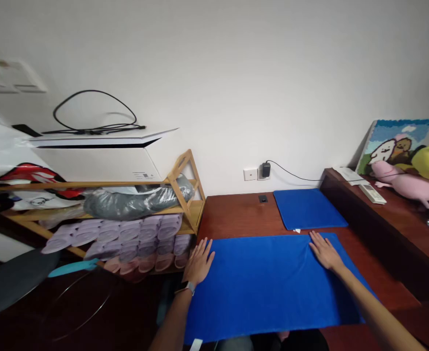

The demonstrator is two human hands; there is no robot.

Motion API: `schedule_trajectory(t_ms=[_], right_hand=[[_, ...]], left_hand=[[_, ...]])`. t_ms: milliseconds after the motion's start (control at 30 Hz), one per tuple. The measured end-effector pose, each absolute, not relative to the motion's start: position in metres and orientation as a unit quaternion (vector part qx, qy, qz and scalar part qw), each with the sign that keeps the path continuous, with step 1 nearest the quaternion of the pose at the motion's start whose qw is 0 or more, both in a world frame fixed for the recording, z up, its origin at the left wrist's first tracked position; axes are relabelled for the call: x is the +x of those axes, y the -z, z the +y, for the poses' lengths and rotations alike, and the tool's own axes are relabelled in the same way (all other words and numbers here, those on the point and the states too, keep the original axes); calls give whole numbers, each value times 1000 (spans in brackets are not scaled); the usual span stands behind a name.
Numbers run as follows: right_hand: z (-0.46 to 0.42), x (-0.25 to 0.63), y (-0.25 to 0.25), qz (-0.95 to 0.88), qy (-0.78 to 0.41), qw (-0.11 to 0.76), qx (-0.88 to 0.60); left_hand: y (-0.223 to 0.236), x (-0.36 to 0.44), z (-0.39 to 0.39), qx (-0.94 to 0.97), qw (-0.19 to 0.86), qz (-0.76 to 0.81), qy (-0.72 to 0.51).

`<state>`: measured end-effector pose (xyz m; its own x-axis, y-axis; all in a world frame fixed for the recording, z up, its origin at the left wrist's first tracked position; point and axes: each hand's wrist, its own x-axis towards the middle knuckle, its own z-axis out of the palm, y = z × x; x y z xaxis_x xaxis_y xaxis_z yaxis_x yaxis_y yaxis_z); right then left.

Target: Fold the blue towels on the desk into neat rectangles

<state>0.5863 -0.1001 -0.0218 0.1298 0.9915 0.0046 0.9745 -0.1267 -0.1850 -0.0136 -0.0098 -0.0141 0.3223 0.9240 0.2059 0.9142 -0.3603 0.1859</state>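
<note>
The bench (232, 214) carries a blue towel (261, 287) and, just beyond the right grip (324, 251), a smaller blue cloth (309, 208). That grip and the left grip (198, 264) lie flat, unclenched, near the towel's far corners, presumably keeping it smooth between them; their pressure is unclear.

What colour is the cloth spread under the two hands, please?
The cloth is plain blue, best seen in the head view.
</note>
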Motion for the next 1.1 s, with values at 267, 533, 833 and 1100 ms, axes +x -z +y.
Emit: schedule_trajectory(t_ms=[267,533,833,1100], right_hand=[[-112,648,32,-619,-39,65,-782],[-112,644,21,-610,-51,44,-790],[-74,490,-18,-697,-4,130,-706],[-58,320,-13,-822,-106,138,-542]], left_hand=[[20,-21,0,820,-19,560,-118],[19,-23,3,824,-30,556,-101],[9,-14,-11,811,-3,568,-142],[8,-15,-12,806,11,577,-136]])
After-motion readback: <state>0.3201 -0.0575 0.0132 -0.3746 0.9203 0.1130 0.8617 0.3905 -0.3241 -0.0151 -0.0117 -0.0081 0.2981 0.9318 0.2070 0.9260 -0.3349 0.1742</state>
